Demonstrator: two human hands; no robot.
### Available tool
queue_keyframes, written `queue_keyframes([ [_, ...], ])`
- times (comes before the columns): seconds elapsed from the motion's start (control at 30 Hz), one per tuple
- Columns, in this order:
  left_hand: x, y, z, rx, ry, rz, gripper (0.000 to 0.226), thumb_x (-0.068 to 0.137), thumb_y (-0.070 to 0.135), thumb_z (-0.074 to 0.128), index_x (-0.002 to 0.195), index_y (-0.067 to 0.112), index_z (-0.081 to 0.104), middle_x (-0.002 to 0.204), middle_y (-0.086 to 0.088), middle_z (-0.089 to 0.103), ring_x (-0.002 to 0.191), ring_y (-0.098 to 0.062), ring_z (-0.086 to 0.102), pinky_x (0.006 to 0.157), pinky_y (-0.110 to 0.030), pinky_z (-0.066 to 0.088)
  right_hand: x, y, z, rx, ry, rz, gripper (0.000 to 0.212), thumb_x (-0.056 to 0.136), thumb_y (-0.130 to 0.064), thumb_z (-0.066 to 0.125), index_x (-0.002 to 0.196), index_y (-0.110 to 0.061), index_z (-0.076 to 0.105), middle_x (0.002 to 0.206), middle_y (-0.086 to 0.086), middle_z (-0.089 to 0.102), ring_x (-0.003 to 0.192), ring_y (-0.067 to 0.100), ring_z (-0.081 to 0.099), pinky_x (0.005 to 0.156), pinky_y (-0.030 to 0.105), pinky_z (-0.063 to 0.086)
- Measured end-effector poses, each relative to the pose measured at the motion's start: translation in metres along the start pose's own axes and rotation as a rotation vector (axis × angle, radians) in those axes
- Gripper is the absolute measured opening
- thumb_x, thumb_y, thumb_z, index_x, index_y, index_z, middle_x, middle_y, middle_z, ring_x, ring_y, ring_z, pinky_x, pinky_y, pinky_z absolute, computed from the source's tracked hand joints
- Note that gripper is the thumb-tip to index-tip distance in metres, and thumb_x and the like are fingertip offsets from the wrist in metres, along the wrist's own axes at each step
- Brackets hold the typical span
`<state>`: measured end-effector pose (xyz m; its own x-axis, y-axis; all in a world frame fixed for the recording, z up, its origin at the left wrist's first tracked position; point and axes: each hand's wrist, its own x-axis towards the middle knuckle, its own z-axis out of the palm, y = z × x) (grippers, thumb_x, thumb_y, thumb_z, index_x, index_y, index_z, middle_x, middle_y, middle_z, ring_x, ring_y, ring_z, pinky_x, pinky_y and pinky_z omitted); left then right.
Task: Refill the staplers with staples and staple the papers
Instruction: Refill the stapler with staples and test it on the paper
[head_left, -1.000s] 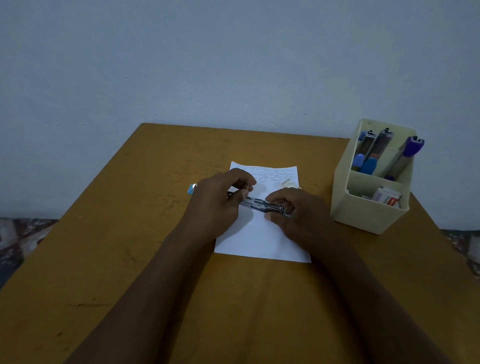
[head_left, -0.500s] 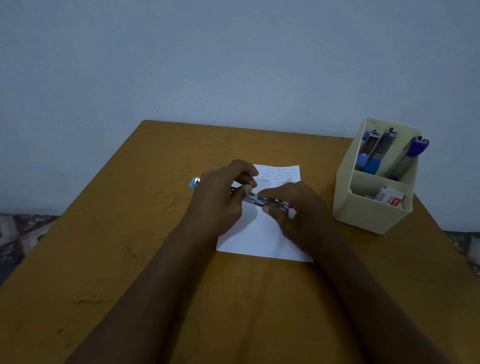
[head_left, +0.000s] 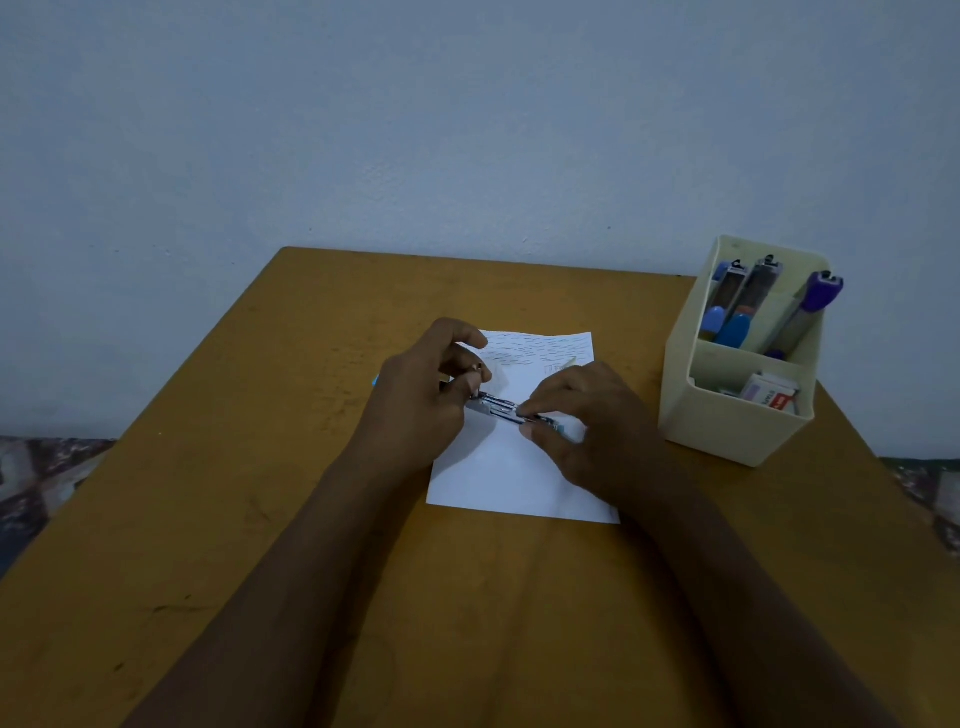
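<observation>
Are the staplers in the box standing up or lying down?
Standing, leaning: the staplers rest on end in the back compartment of the box.

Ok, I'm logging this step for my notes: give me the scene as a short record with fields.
left hand: grips one end of the stapler
right hand: pinches its other end
stapler: metal track showing, held over the paper
paper: flat on the table, writing at far end
bin: right of paper; three staplers behind, staple packs in front
</observation>
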<state>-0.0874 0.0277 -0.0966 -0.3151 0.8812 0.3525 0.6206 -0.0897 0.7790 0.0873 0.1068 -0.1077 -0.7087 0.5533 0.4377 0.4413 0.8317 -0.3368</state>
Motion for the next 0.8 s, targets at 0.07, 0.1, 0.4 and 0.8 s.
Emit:
queue_keyframes([
  [0.07, 0.0002, -0.0014, 0.0002, 0.015, -0.018, 0.004, 0.031, 0.09, 0.004, 0.06, 0.111, 0.026, 0.054, 0.087, 0.009, 0.068, 0.087, 0.001, 0.064, 0.071, -0.017, 0.052, 0.0, 0.002, 0.0, -0.007, -0.038, 0.006, 0.016, 0.076, -0.028, 0.066, 0.082, -0.016, 0.075, 0.082, -0.001, 0.073, 0.078, 0.016, 0.062, 0.075, 0.023, 0.038],
  [0.1, -0.0002, -0.0015, 0.0004, 0.028, -0.032, 0.007, 0.032, 0.09, 0.004, 0.06, 0.112, 0.026, 0.053, 0.086, 0.011, 0.068, 0.087, 0.002, 0.063, 0.071, -0.015, 0.051, -0.0002, 0.0026, 0.0005, 0.013, -0.048, 0.034, 0.013, 0.076, -0.027, 0.068, 0.082, -0.016, 0.074, 0.084, -0.001, 0.072, 0.079, 0.015, 0.061, 0.074, 0.018, 0.036],
  [0.4, -0.0006, -0.0009, 0.0041, 0.135, -0.105, 0.017, 0.034, 0.089, 0.007, 0.062, 0.116, 0.026, 0.055, 0.086, 0.016, 0.065, 0.084, 0.0, 0.061, 0.079, -0.017, 0.048, 0.0003, 0.0001, -0.0047, 0.002, -0.068, -0.005, 0.008, 0.078, -0.012, 0.07, 0.074, -0.005, 0.072, 0.072, 0.009, 0.071, 0.065, 0.022, 0.06, 0.058, 0.025, 0.043],
  [0.8, -0.0005, -0.0027, 0.005, 0.17, -0.104, 0.064, 0.032, 0.089, 0.007, 0.062, 0.117, 0.023, 0.056, 0.095, 0.006, 0.071, 0.09, -0.009, 0.064, 0.082, -0.025, 0.051, -0.0014, 0.0066, -0.0075, 0.061, -0.039, 0.082, 0.009, 0.073, -0.022, 0.077, 0.079, -0.016, 0.075, 0.084, -0.001, 0.071, 0.077, 0.012, 0.056, 0.072, 0.022, 0.04],
])
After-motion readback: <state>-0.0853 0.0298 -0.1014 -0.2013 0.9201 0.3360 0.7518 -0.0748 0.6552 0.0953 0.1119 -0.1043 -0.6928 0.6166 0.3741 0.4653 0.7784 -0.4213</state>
